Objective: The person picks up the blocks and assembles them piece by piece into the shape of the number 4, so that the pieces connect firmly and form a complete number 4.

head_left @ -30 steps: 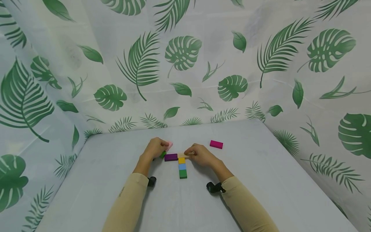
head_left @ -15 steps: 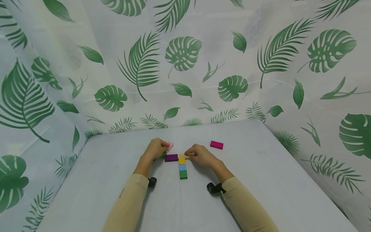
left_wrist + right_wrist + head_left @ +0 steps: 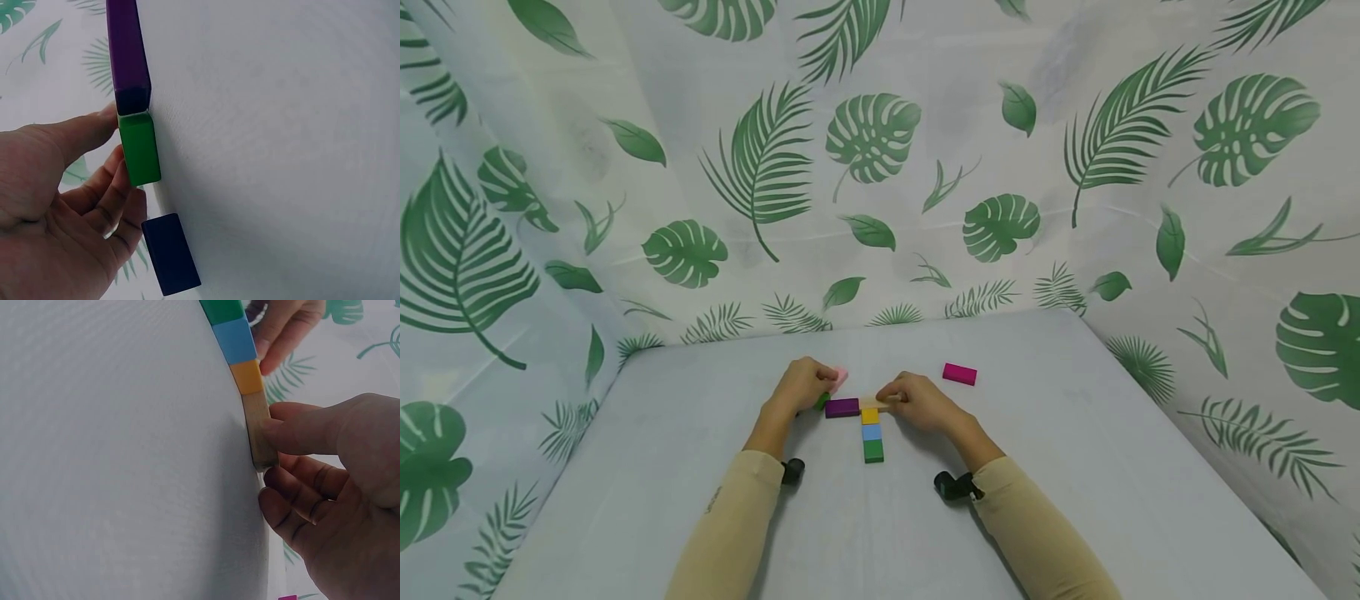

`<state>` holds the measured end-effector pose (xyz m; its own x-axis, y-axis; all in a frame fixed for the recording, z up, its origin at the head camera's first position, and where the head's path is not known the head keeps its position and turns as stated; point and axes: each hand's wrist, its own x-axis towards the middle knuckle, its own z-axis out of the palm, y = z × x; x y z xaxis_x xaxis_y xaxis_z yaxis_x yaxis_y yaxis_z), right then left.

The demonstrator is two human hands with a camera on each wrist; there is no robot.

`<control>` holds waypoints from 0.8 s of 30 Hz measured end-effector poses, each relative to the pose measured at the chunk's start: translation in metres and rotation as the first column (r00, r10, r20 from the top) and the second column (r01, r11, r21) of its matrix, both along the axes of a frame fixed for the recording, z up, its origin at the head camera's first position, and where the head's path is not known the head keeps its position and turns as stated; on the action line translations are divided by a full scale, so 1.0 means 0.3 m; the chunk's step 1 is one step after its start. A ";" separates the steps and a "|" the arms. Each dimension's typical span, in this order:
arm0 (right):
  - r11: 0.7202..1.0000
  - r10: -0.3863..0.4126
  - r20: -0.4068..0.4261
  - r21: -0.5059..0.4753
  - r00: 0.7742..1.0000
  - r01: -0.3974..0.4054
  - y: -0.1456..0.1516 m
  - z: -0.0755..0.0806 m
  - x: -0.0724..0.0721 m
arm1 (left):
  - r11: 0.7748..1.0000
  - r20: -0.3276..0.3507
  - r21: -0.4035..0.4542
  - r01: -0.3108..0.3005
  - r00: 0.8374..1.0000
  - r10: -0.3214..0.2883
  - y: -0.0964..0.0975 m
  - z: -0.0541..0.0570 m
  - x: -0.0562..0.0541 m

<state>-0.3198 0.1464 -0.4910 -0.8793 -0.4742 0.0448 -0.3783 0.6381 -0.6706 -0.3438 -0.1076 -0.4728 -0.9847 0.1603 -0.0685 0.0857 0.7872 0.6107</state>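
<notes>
My left hand [image 3: 805,383] pinches a pink block [image 3: 840,377] between thumb and fingertips; its lower part is hidden by the fingers. Right below them sits a green block [image 3: 141,150], end to end with a dark purple block [image 3: 842,407]. A navy block [image 3: 172,255] lies apart, near the left fingers. With thumb and forefinger, my right hand [image 3: 919,400] holds a plain wooden block [image 3: 259,428] at the purple block's right end. From there a column runs toward me: a yellow block [image 3: 869,416], a light blue block [image 3: 872,432] and a dark green block [image 3: 873,451].
A magenta block [image 3: 959,374] lies alone at the back right of the white-covered table [image 3: 865,533]. Leaf-printed curtains [image 3: 925,183] hang behind the table and along its sides. A black wrist camera [image 3: 953,485] sits under the right sleeve, another [image 3: 793,471] under the left.
</notes>
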 end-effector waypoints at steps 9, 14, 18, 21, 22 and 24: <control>1.000 -0.011 0.003 0.005 1.000 0.011 -0.002 0.006 0.008 | 1.000 -0.006 -0.008 0.001 1.000 -0.002 0.003 -0.001 -0.002; 0.999 -0.035 0.023 -0.002 0.999 0.035 -0.003 0.012 0.017 | 1.000 0.012 -0.012 -0.011 1.000 0.011 0.005 -0.006 -0.007; 0.999 -0.035 0.022 0.000 0.999 0.035 -0.003 0.014 0.019 | 1.000 0.011 -0.012 -0.011 1.000 0.011 0.005 -0.003 -0.006; 0.999 -0.032 0.020 0.002 0.999 0.032 -0.002 0.014 0.018 | 1.000 0.010 -0.014 -0.007 1.000 0.007 0.006 -0.001 -0.004; 1.000 -0.031 0.020 0.002 0.999 0.031 -0.002 0.014 0.018 | 1.000 0.011 -0.013 -0.006 1.000 0.006 0.006 -0.001 -0.003; 1.000 -0.029 0.019 0.002 0.999 0.029 -0.002 0.013 0.017 | 1.000 0.009 -0.015 -0.004 1.000 0.004 0.007 -0.002 -0.003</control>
